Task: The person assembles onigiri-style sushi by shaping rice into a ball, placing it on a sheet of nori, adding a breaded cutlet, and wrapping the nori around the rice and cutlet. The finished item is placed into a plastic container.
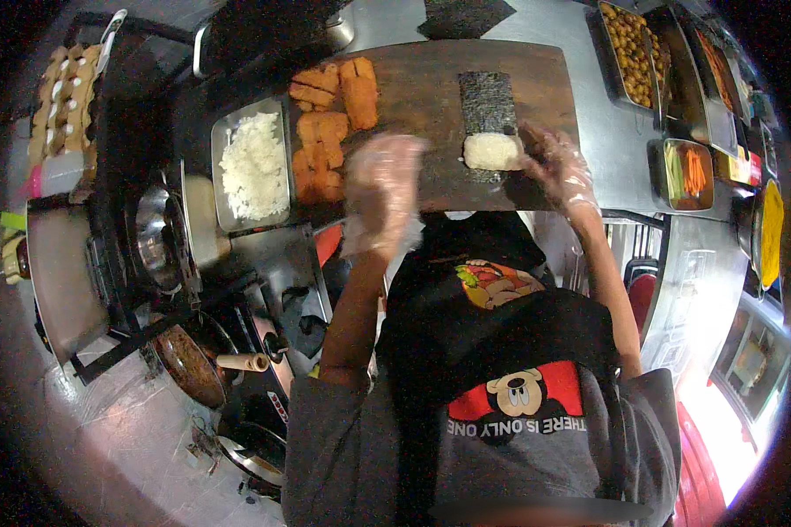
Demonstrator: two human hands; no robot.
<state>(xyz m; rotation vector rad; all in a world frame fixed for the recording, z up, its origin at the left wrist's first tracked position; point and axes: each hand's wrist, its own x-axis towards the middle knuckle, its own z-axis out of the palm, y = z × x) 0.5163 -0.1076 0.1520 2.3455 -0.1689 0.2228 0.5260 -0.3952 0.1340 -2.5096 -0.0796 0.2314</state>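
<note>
On the dark wooden board (pixel 431 97) lies a strip of black seaweed sheet (pixel 485 98). A pressed block of white rice (pixel 491 152) rests across its near end. My right hand (pixel 557 169), in a clear plastic glove, is at the right end of the rice block, fingers apart and slightly bent; whether the fingertips touch the rice is hard to see. Left of the rice, over the board's front part, my left hand (pixel 385 189) is gloved too and blurred by motion. How its fingers are held does not show.
Breaded orange-brown fried pieces (pixel 321 132) lie on the board's left side. Beside it stands a metal tray of loose rice (pixel 253 167). To the right are a tray of small round brown food (pixel 628 53) and a container of vegetable sticks (pixel 690 176). More seaweed (pixel 466 18) lies behind.
</note>
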